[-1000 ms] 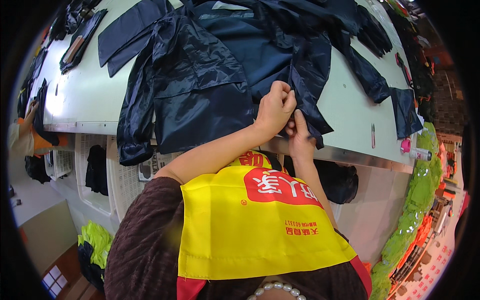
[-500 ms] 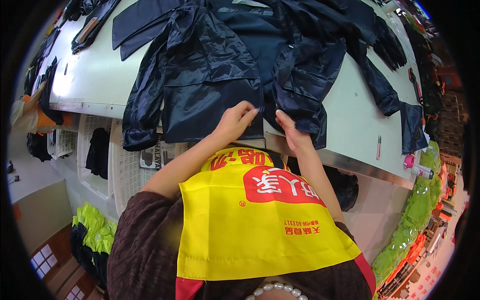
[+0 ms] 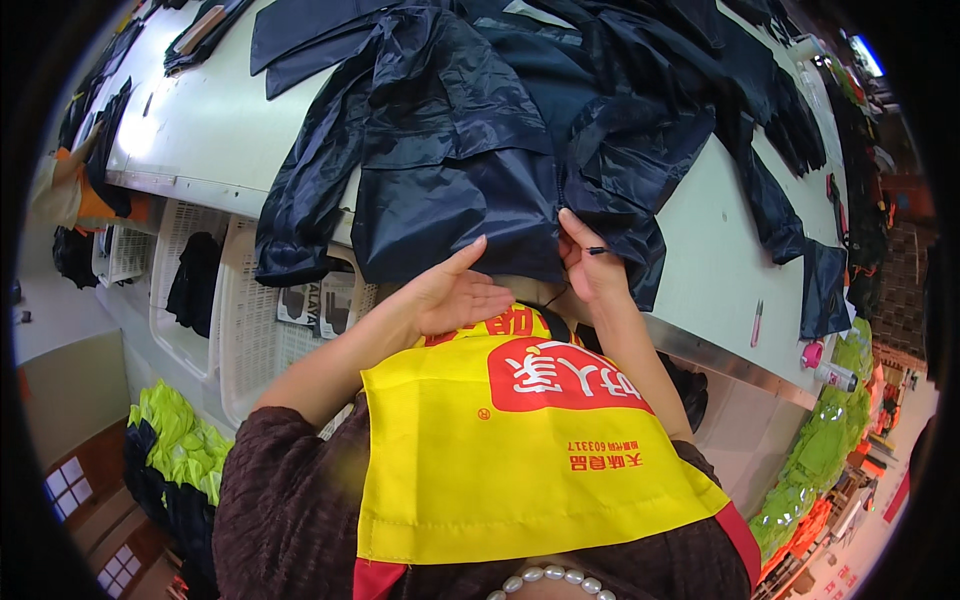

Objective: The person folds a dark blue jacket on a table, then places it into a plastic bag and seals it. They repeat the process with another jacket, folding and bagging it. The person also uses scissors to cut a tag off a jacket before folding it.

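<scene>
A shiny navy jacket [image 3: 465, 205] lies spread on the table with its hem toward me, hanging over the near edge. The two front edges meet low down along a dark zip. My right hand [image 3: 592, 268] pinches the jacket's front edge near the bottom of the zip. A small dark piece sticks out between its fingers, too small to name. Below the hem, my left hand [image 3: 455, 298] is open and holds nothing, thumb up and fingers stretched to the right, in front of my yellow apron [image 3: 520, 450].
White plastic baskets [image 3: 235, 330] stand below the table's left side, with dark cloth and printed packaging inside. On the table [image 3: 205, 130] at right lie a pink pen-like tool [image 3: 757, 322] and a clear bottle with a pink cap [image 3: 832, 374]. Lime-green garments [image 3: 180, 450] are piled at lower left.
My left hand has left the zip edge, dropped below the hem and opened out. The front panels have come together at the bottom. The whole view has shifted slightly.
</scene>
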Demonstrator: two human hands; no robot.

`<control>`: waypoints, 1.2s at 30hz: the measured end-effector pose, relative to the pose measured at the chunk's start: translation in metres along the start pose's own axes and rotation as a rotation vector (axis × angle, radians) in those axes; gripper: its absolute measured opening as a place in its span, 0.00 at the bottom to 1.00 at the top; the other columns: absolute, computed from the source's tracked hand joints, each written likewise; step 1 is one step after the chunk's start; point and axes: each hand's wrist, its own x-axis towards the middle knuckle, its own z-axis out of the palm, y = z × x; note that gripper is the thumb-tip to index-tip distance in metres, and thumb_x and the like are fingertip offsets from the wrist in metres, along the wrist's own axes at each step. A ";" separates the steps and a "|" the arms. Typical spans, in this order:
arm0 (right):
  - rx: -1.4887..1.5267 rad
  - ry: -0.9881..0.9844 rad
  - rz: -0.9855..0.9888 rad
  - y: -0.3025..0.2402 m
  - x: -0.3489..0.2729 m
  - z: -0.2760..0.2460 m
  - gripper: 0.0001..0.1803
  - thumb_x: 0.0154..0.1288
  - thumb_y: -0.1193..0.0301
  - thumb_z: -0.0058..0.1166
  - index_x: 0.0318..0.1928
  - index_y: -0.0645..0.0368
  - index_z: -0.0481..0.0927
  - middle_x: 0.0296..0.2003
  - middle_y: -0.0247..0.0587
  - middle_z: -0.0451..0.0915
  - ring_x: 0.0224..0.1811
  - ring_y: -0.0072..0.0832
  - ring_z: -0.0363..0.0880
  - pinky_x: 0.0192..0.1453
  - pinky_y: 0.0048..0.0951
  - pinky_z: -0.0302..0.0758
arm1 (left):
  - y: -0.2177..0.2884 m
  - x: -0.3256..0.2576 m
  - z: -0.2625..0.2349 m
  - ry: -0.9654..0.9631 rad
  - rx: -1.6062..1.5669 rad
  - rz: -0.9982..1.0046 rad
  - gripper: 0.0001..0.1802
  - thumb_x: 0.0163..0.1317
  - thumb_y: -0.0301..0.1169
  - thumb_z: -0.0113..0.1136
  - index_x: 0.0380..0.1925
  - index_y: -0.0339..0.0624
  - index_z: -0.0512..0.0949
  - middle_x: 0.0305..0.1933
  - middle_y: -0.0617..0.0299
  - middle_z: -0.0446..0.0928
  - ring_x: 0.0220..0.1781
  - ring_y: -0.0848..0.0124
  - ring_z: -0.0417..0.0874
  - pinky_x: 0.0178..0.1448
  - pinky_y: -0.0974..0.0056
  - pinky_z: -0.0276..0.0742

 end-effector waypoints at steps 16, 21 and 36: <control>-0.060 -0.016 -0.067 -0.011 -0.014 -0.013 0.09 0.59 0.71 0.63 0.39 0.54 0.80 0.36 0.33 0.80 0.38 0.25 0.79 0.42 0.25 0.78 | 0.010 0.037 0.073 -0.096 0.231 0.245 0.14 0.56 0.38 0.65 0.34 0.38 0.81 0.32 0.57 0.82 0.29 0.66 0.82 0.34 0.62 0.80; 0.066 0.011 -0.037 -0.021 -0.028 -0.016 0.10 0.58 0.75 0.63 0.41 0.55 0.79 0.34 0.32 0.79 0.35 0.24 0.77 0.38 0.24 0.75 | 0.014 0.024 0.084 -0.063 0.289 0.280 0.12 0.58 0.34 0.63 0.37 0.37 0.79 0.35 0.56 0.82 0.34 0.65 0.83 0.42 0.62 0.80; 0.213 0.037 -0.086 -0.010 -0.045 -0.012 0.07 0.58 0.75 0.63 0.36 0.56 0.79 0.32 0.31 0.79 0.30 0.19 0.73 0.30 0.18 0.69 | 0.002 0.030 0.080 -0.262 0.254 0.350 0.09 0.59 0.32 0.62 0.34 0.38 0.81 0.35 0.57 0.83 0.34 0.67 0.84 0.45 0.64 0.79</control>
